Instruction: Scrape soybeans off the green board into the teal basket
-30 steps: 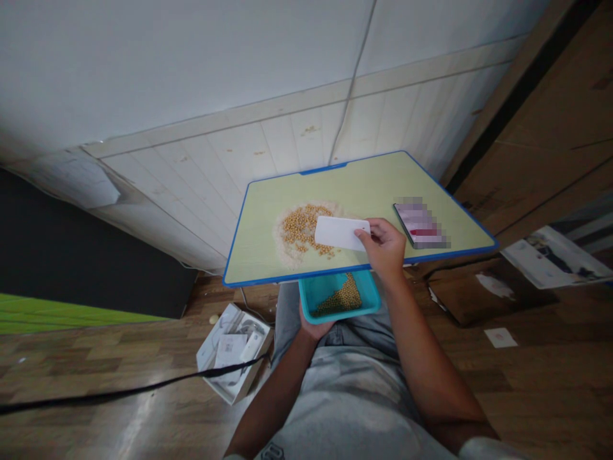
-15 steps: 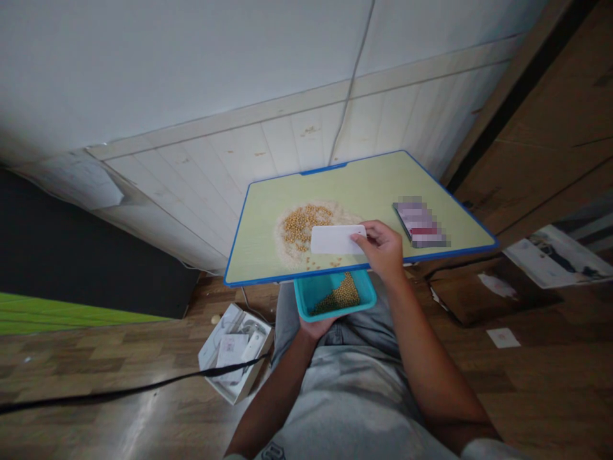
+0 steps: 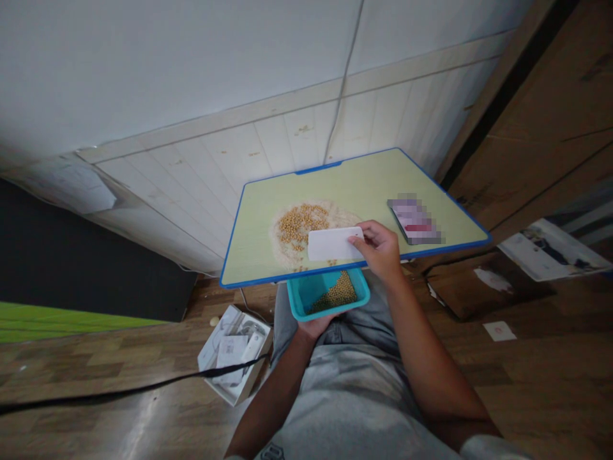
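Note:
A flat white card is pinched in my right hand, thumb on top, over the near part of the pale green table. Just beyond the card lies a loose pile of yellow soybeans, ringed by fine pale grains. Below the table's front edge, my left hand supports a turquoise tray from underneath; most of its fingers are hidden. Soybeans are heaped toward the right side of the tray.
A phone-like slab, partly pixelated, lies on the table's right side. A white box of papers and small items stands on the floor at left. Cardboard is at right. A black strap crosses the lower left.
The white card in my right hand has come slightly toward the table's front edge, over the few beans there. The whole view has shifted a little.

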Demonstrator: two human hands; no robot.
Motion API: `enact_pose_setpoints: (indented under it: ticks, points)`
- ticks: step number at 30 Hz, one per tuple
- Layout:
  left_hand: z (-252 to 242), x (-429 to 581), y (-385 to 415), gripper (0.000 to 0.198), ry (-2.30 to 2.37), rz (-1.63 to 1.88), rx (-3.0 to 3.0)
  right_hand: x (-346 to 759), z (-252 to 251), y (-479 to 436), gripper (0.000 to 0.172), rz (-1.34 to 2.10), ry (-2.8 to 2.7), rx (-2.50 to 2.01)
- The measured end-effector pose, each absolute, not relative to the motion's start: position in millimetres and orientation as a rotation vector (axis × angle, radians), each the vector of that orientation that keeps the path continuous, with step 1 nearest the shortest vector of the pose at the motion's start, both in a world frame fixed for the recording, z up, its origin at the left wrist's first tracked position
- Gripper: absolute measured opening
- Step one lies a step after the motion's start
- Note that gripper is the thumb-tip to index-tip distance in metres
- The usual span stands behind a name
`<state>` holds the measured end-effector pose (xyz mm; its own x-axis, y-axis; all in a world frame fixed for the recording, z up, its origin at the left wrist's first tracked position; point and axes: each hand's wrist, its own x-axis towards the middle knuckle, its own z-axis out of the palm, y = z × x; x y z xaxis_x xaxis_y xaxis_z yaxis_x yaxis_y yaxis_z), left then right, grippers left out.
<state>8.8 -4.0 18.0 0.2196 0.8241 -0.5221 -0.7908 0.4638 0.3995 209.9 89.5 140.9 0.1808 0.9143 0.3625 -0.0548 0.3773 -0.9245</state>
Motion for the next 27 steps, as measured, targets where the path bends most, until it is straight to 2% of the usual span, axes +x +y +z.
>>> enact_pose_setpoints:
  ticks: [6, 15, 22, 27]
  points:
    - [42, 11, -7, 0.078, 0.778, 1.087, 0.036, 212, 142, 86, 0.039, 0.904, -1.212, -0.92]
    - [42, 10, -8, 0.077, 0.772, 1.084, 0.021, 214, 146, 84, 0.046, 0.923, -1.238, -0.908]
    - [49, 10, -8, 0.072, 0.74, 1.108, 0.079, 212, 143, 85, 0.046, 0.905, -1.237, -0.916]
    - [46, 9, -7, 0.071, 0.739, 1.155, 0.065, 200, 141, 84, 0.037, 0.884, -1.195, -0.928]
